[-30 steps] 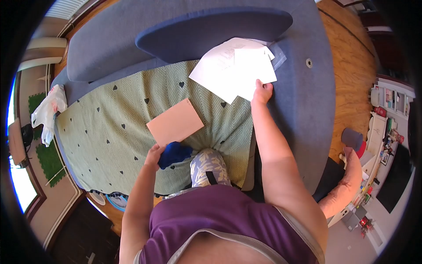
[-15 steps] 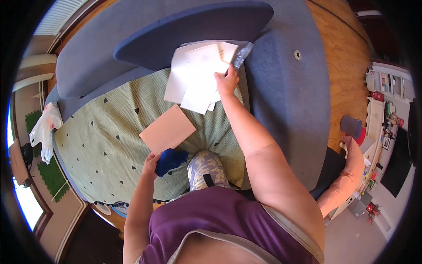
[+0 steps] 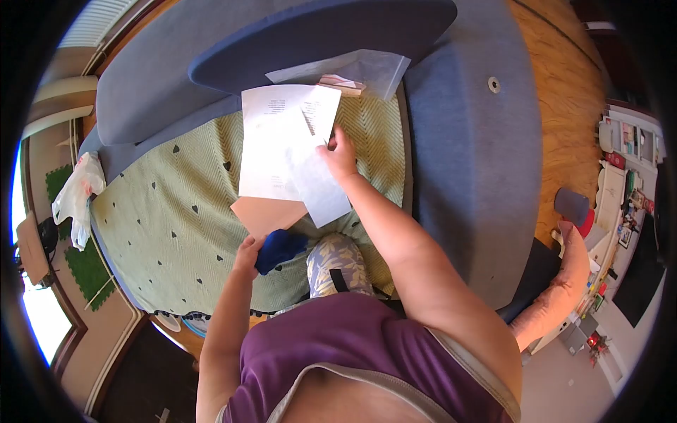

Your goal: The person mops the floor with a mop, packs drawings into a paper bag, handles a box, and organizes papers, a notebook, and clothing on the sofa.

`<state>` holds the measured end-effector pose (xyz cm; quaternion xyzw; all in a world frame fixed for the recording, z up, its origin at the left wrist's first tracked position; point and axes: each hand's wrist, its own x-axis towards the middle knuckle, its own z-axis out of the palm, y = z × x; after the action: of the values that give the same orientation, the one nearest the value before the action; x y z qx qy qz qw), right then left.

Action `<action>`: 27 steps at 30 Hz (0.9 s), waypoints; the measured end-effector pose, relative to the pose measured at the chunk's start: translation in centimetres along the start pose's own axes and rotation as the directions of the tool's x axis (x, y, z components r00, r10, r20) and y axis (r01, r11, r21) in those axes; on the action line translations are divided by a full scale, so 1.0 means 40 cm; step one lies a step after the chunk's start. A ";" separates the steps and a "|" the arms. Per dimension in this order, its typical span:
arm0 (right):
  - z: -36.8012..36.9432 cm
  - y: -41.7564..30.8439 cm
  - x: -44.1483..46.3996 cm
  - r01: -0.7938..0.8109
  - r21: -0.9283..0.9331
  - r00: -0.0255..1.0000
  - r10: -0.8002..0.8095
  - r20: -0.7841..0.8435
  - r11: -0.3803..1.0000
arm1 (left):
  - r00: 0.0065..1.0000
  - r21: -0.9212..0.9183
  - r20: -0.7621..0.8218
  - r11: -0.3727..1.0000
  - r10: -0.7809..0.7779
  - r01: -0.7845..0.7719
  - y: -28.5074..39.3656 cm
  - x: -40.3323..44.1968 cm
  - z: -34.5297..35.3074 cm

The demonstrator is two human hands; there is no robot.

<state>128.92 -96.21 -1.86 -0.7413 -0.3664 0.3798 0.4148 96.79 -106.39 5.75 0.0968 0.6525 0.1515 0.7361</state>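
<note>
My left hand [image 3: 248,255] grips the lower edge of a tan card [image 3: 266,214], right beside a dark blue cloth item [image 3: 281,250]. Fingers closed, my right hand [image 3: 340,152] holds white papers [image 3: 271,141], some with printed text. The papers overlap the upper part of the tan card. Beyond them, a clear plastic sleeve [image 3: 381,69] and a few small papers [image 3: 341,84] lie against the dark blue cushion [image 3: 310,44].
A green blanket [image 3: 169,225] with dark hearts covers the grey-blue sofa [image 3: 479,155]. A white plastic bag [image 3: 79,194] sits at its left end. Shelves [image 3: 624,201] with small items stand far right, past the wooden floor [image 3: 557,106].
My right hand has brought the white papers left and toward me, over the tan card. The plastic sleeve and small papers behind are now uncovered. My left hand stays near the same place.
</note>
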 end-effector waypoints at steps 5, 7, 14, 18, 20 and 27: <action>0.010 -0.022 -0.023 0.281 -0.354 0.959 -0.279 0.057 0.892 | 1.000 0.016 -0.009 1.000 0.012 -0.012 0.011 -0.010 0.021; -0.006 -0.022 -0.017 0.112 -0.119 0.956 -0.075 0.284 0.987 | 1.000 0.015 -0.024 1.000 0.015 -0.015 0.016 -0.016 0.030; -0.014 -0.021 -0.077 -0.183 0.074 0.719 0.082 0.690 0.980 | 0.995 0.091 -0.099 0.996 -0.002 0.011 0.008 0.000 0.017; -0.001 -0.003 -0.089 -0.306 0.138 0.688 0.119 0.715 0.942 | 0.989 0.161 -0.146 0.987 0.031 -0.007 0.007 -0.007 0.021; 0.024 0.013 -0.105 -0.251 0.122 0.740 0.109 0.664 0.960 | 0.989 0.108 -0.145 0.994 0.036 -0.021 -0.002 -0.004 0.020; -0.007 0.042 -0.127 -0.314 0.079 0.757 0.199 0.622 0.946 | 0.998 0.038 -0.050 0.999 0.023 -0.021 -0.001 -0.010 0.021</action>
<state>127.30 -101.33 -1.95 -0.5833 -0.3387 0.6815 0.2838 97.57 -106.53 6.23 0.1140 0.6726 0.1495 0.7157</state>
